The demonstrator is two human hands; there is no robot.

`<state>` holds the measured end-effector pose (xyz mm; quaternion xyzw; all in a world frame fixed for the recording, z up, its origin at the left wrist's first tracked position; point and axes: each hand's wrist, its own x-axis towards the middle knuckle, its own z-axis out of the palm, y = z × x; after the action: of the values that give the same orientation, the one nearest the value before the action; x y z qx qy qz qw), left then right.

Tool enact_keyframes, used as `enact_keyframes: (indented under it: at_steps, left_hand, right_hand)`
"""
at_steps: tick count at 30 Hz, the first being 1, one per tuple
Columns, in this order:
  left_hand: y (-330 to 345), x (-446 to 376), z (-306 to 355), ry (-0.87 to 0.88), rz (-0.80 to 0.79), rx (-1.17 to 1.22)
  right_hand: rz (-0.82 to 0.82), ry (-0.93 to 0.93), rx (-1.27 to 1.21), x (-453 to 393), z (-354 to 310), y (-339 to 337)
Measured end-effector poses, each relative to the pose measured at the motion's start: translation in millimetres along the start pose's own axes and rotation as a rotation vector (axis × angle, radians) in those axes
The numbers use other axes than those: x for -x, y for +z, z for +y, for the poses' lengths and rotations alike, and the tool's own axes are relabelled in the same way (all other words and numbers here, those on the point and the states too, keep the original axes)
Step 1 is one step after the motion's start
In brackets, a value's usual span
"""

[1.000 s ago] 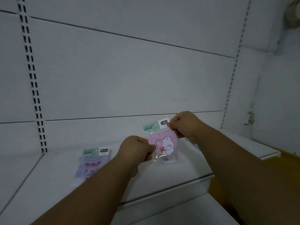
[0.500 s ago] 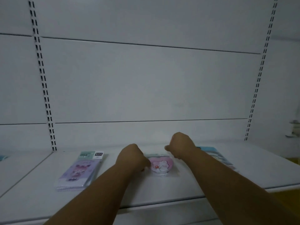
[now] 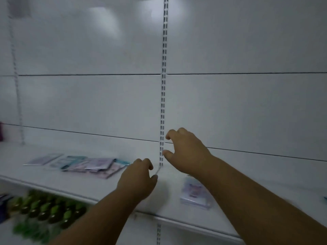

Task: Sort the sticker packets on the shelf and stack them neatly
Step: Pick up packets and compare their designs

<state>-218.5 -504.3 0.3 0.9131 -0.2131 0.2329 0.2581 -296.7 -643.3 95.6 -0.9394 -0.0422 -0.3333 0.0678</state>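
**Both hands bare above the white shelf**

Along the white shelf (image 3: pixel 53 179), taken from its left end, the loose sticker packets (image 3: pixel 92 165) lie in a ragged, overlapping spread, lilac and teal faces fanned across one another, with one pale packet (image 3: pixel 43 159) at the far left of that spread and a little apart from the rest. Motion blur hides their printing. Below the shelf's left part, on a lower level, I see rows of green-capped bottles (image 3: pixel 47 211), also blurred.

Right of the spread, my left hand (image 3: pixel 137 179) hovers over the shelf with its fingers loosely curled and the thumb tip out to the right; it holds nothing and touches no packet. Just beyond its thumb runs the seam between two shelf boards, and rising from that seam is the slotted upright (image 3: pixel 163 85) on the back wall.

My right hand (image 3: pixel 185 151) hangs in front of the upright's foot, higher than the left hand, its forefinger and thumb parted in an open pincer with nothing between them. Under my right forearm, near the shelf's front edge, a neat stack of lilac packets (image 3: pixel 193 193) lies flat. At the shelf's far right a sliver of blue packet (image 3: pixel 325 198) shows at the frame edge.
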Motion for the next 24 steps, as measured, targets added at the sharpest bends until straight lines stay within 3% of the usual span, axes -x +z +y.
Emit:
enact_keyframes:
  at_steps: [5,10,17,24]
  left_hand:
    - [-66,7,-129,-0.057,0.035,-0.104]
    - [-86,-2,-214,-0.090,0.014,-0.129]
    - [-61,-60,-252,-0.190,-0.045,-0.039]
    - [-26,-119,-242,-0.318,-0.271,-0.312]
  right_hand:
    - [-0.002,-0.059,-0.007,-38,-129,41]
    - [-0.004,-0.038,0.015,-71,-196,71]
    - [-0.080,0.065,0.072,-108,-195,108]
    - [-0.142,0.100,0.091,-146,-163,156]
